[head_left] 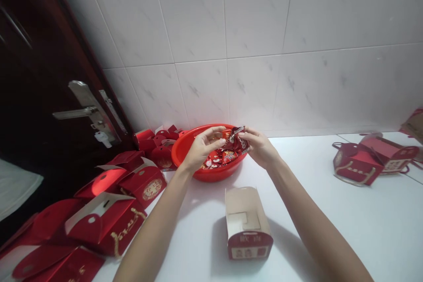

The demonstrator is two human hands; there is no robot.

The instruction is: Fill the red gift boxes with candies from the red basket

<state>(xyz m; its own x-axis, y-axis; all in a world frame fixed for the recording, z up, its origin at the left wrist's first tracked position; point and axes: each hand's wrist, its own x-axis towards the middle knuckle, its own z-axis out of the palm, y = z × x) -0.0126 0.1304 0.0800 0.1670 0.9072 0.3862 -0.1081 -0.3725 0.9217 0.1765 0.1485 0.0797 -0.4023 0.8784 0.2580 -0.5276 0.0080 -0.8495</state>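
- Small wrapped packets (236, 142), dark red with pale lettering, are held up between the two hands, above the right part of a red basin (216, 176).
- By the right hand (260, 145) they are pinched at their right end, thumb and fingers being closed on the wrapper.
- The fingers of the left hand (202, 147) are curled and slightly parted from the thumb, the tips being brought to the packets' left edge; whether anything is gripped there cannot be told.
- More packets (213, 161) are contained in the basin, which is set on a white table (307, 172) near a tiled wall (198, 31).
- Between the forearms, nearer the viewer, an open-topped box (249, 247) is stood upright on the table; its pale inner side is exposed.
- At the left, many red gift boxes (109, 229) are crowded together, several with flaps raised.
- At the far right, red boxes with cords (357, 165) are placed close together.
- Beyond the left boxes, a dark door (29, 75) is seen, fitted with a metal handle (74, 113).
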